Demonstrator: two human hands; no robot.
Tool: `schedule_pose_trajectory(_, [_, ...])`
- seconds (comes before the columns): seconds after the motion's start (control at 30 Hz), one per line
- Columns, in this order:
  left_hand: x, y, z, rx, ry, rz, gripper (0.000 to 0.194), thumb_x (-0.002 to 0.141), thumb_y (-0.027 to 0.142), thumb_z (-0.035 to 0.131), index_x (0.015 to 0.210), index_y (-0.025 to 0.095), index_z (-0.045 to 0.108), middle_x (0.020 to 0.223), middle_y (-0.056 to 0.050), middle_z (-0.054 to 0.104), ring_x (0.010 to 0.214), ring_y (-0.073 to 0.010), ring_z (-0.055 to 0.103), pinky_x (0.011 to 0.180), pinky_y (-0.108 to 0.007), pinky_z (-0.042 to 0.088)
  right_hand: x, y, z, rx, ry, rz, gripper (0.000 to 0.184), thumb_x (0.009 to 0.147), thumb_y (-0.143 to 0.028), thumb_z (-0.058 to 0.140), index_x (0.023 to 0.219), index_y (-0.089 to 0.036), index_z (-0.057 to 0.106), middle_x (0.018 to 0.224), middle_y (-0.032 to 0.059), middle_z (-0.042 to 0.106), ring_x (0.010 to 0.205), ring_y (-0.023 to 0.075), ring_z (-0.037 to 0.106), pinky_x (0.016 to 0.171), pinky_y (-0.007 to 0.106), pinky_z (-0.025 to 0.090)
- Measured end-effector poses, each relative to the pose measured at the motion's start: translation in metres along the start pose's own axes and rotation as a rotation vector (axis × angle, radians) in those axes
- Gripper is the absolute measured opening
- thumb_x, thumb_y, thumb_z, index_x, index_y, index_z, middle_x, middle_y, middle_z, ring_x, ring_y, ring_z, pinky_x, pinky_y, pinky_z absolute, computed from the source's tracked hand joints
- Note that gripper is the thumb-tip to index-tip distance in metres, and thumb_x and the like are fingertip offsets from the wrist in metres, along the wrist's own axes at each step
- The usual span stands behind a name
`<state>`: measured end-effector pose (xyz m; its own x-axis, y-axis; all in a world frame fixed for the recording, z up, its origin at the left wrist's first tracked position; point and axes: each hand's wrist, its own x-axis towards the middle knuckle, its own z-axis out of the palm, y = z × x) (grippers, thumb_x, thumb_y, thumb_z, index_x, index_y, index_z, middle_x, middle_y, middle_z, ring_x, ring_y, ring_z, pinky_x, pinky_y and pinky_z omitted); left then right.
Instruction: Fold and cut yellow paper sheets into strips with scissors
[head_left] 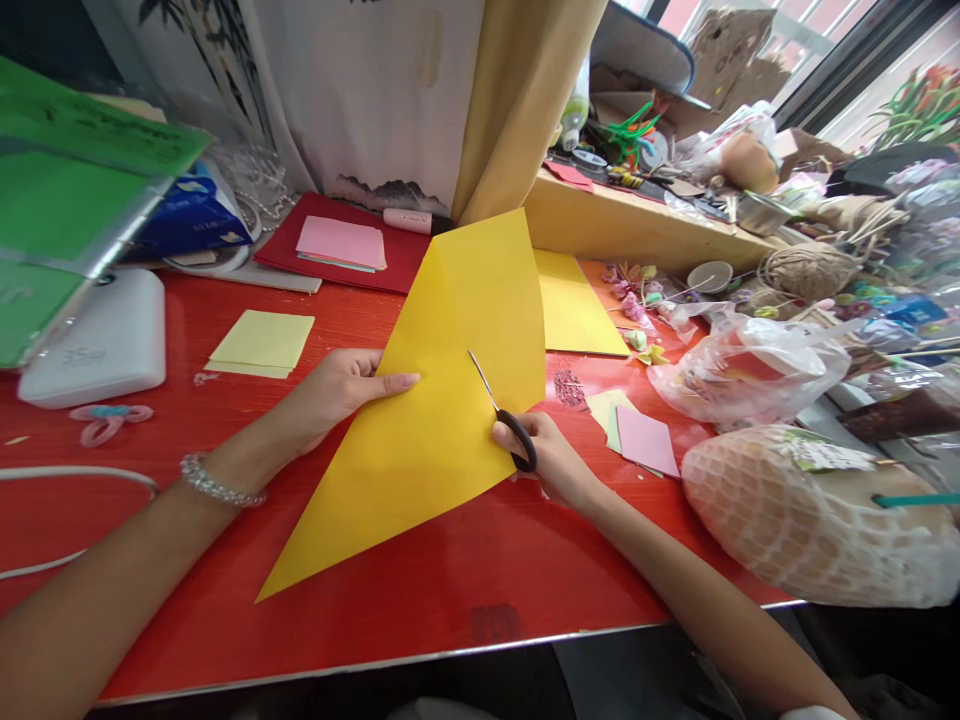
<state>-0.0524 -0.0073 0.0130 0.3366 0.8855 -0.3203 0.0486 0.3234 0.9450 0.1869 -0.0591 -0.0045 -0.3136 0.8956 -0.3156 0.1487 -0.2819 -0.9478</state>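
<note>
A large sheet of yellow paper (450, 310) is held up over the red table, its pointed lower corner reaching toward the near left. My left hand (352, 388) pinches its left edge, thumb on the front face and fingers behind. In my right hand (544, 455) is a pair of scissors (517, 440) with black handles, at the sheet's lower right edge. One blade shows in front of the paper, pointing up and left; the other blade is hidden. Some of the right fingers are out of sight behind the handles and paper.
Pale yellow paper squares (262, 340) lie left on the red table (420, 600). Behind are pink squares (341, 243) on a dark red sheet and more yellow paper (577, 310). At right are pink and green slips (645, 438), a plastic bag (750, 370) and a net-wrapped object (787, 520).
</note>
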Motion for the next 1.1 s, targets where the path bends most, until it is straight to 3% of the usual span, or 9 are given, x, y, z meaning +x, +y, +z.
schedule_pose_trajectory(0.17, [-0.001,0.0,0.003,-0.036,-0.03,-0.014,0.038,0.065,0.037,0.078,0.098,0.019,0.069,0.091,-0.005,0.074,0.079,-0.023,0.071,0.064,-0.028,0.06,0.0,0.0,0.0,-0.01,0.029,-0.036,0.055,0.068,-0.058,0.067,0.058,-0.021,0.029,0.052,-0.0089,0.02,0.044,0.0037,0.014,0.041,0.023,0.009])
schedule_pose_trajectory(0.53, [-0.002,-0.008,0.007,-0.046,-0.105,-0.031,0.038,0.066,0.039,0.077,0.099,0.02,0.069,0.093,-0.006,0.074,0.08,-0.0228,0.07,0.063,-0.028,0.059,-0.004,-0.01,-0.001,-0.102,0.038,-0.009,0.055,0.066,-0.066,0.063,0.058,-0.022,0.032,0.045,-0.0081,0.027,0.038,0.0046,0.023,0.037,0.024,0.013])
schedule_pose_trajectory(0.77, [-0.001,-0.007,0.007,-0.079,-0.112,-0.038,0.035,0.067,0.039,0.076,0.097,0.021,0.07,0.089,-0.004,0.074,0.075,-0.0197,0.07,0.061,-0.025,0.058,-0.003,-0.01,0.0,-0.093,0.037,-0.008,0.054,0.068,-0.064,0.064,0.057,-0.021,0.032,0.045,-0.0087,0.024,0.039,0.0039,0.021,0.037,0.023,0.012])
schedule_pose_trajectory(1.1, [0.0,-0.009,0.005,-0.083,-0.116,-0.043,0.037,0.067,0.036,0.077,0.099,0.02,0.069,0.092,-0.006,0.074,0.078,-0.0218,0.07,0.062,-0.026,0.059,-0.001,-0.004,-0.001,-0.05,0.047,-0.007,0.055,0.069,-0.063,0.064,0.058,-0.021,0.031,0.047,-0.0097,0.02,0.039,0.0035,0.015,0.037,0.023,0.01])
